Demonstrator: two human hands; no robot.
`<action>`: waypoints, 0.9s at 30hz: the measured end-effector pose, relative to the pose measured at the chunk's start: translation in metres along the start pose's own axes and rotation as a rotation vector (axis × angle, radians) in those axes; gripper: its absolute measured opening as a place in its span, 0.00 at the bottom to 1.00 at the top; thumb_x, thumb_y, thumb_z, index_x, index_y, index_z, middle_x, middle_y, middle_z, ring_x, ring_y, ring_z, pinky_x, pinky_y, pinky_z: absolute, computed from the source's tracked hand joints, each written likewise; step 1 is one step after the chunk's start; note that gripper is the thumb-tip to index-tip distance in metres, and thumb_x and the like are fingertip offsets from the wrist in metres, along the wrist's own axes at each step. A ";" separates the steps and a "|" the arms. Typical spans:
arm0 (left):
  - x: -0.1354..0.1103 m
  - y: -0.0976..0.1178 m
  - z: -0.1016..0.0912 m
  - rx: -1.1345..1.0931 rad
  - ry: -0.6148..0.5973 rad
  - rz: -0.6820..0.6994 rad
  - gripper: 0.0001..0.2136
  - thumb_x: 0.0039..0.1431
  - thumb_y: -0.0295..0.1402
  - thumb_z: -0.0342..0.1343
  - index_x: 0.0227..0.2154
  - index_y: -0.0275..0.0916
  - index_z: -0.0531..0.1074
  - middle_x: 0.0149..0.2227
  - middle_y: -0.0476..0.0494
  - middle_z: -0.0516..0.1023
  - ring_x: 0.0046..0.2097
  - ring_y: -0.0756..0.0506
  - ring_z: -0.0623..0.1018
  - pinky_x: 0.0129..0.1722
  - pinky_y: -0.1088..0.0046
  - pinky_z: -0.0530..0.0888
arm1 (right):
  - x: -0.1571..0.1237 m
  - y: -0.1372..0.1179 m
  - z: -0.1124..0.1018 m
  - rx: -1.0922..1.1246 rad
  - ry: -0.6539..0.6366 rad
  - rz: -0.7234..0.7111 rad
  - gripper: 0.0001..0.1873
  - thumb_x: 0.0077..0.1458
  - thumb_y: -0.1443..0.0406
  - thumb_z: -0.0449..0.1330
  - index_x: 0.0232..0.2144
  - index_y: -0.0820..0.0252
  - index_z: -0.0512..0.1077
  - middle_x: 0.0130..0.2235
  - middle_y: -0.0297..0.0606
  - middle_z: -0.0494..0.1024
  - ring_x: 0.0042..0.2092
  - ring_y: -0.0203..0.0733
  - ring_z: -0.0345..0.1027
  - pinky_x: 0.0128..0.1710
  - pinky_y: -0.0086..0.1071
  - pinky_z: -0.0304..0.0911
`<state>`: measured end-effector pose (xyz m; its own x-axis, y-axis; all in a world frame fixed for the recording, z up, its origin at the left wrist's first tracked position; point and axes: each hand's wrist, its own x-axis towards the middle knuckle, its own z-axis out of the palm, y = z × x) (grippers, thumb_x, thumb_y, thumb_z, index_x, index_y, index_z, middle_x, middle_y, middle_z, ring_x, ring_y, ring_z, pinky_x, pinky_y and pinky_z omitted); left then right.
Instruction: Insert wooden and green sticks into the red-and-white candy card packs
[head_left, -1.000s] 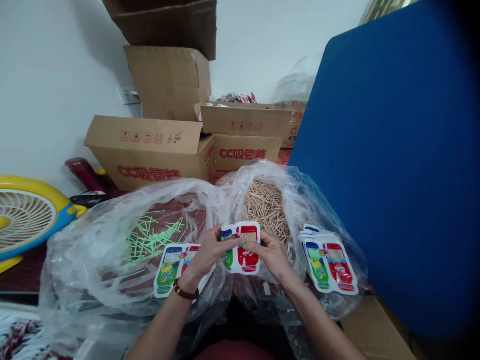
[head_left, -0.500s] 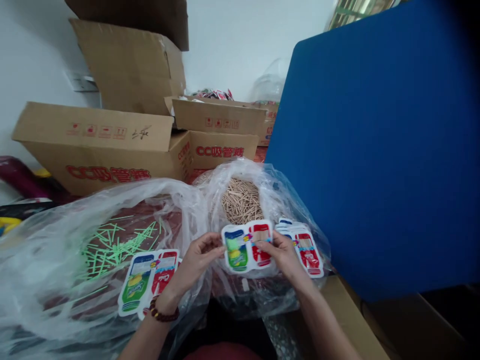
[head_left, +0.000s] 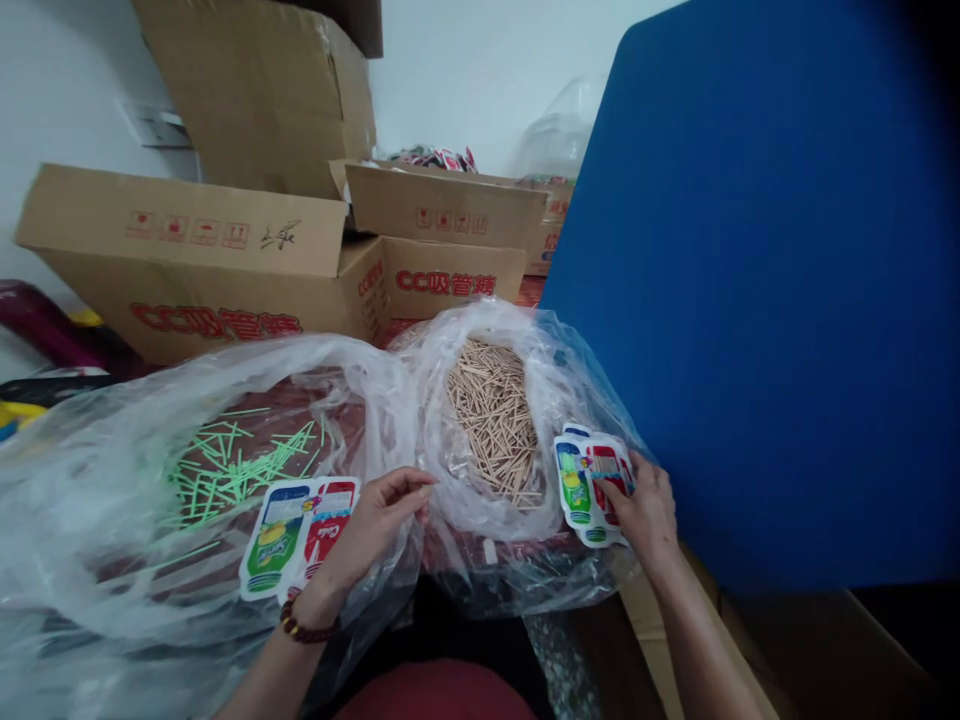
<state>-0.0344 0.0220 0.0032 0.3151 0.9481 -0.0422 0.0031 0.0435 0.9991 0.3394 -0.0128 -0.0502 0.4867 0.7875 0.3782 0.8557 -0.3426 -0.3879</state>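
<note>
My right hand (head_left: pixel 646 508) pinches a soda-can-shaped packet (head_left: pixel 574 486), green on one half and red on the other, over a stack of like packets (head_left: pixel 598 536) at the right. Its thumb lies on the red half, with the fingers behind the edge. My left hand (head_left: pixel 390 500) hovers between the two plastic bags, its fingers curled together with nothing visible in them. Beside that wrist, more such packets (head_left: pixel 276 540) lie by the left bag. Thin brown sticks (head_left: pixel 491 410) fill the opening of the middle clear bag (head_left: pixel 435 430).
Thin green sticks (head_left: pixel 240 470) are scattered in the left clear plastic bag (head_left: pixel 90 500). Open cardboard boxes (head_left: pixel 247 290) line the wall behind. A large blue panel (head_left: pixel 750 300) rises on the right, close beside my right hand.
My right hand has carried the packet from in front of the brown sticks right onto the stack. My left hand has let go of it and drawn slightly left.
</note>
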 end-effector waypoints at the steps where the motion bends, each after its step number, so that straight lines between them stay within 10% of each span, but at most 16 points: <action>1: -0.002 -0.002 -0.004 0.010 0.026 0.004 0.08 0.56 0.35 0.58 0.36 0.37 0.75 0.25 0.51 0.74 0.29 0.51 0.72 0.33 0.77 0.68 | -0.003 -0.001 -0.001 -0.020 0.019 -0.004 0.37 0.49 0.49 0.56 0.56 0.64 0.63 0.50 0.54 0.69 0.50 0.58 0.63 0.46 0.48 0.60; 9: -0.036 -0.020 -0.058 0.178 0.393 0.025 0.10 0.56 0.39 0.55 0.35 0.38 0.75 0.26 0.50 0.76 0.30 0.48 0.74 0.33 0.75 0.69 | -0.011 -0.033 -0.015 0.040 0.104 -0.160 0.27 0.54 0.50 0.52 0.49 0.61 0.69 0.49 0.51 0.70 0.51 0.58 0.63 0.48 0.52 0.60; 16: -0.075 -0.051 -0.139 0.923 0.824 -0.010 0.11 0.55 0.40 0.53 0.34 0.38 0.72 0.32 0.44 0.77 0.36 0.43 0.75 0.38 0.68 0.69 | -0.038 -0.176 0.020 0.594 -0.274 -0.676 0.13 0.60 0.61 0.52 0.44 0.56 0.70 0.47 0.43 0.71 0.51 0.45 0.65 0.52 0.40 0.61; 27: -0.066 -0.059 -0.125 1.165 0.799 -0.141 0.06 0.57 0.34 0.56 0.35 0.40 0.68 0.38 0.45 0.75 0.44 0.40 0.72 0.41 0.63 0.62 | -0.055 -0.377 0.067 0.082 -0.645 -1.185 0.14 0.63 0.64 0.46 0.44 0.55 0.70 0.43 0.40 0.74 0.44 0.41 0.70 0.42 0.31 0.62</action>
<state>-0.1742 -0.0034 -0.0543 -0.3656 0.8947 0.2565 0.8806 0.2433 0.4066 -0.0220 0.1074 0.0190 -0.7188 0.6919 0.0675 0.6762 0.7185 -0.1630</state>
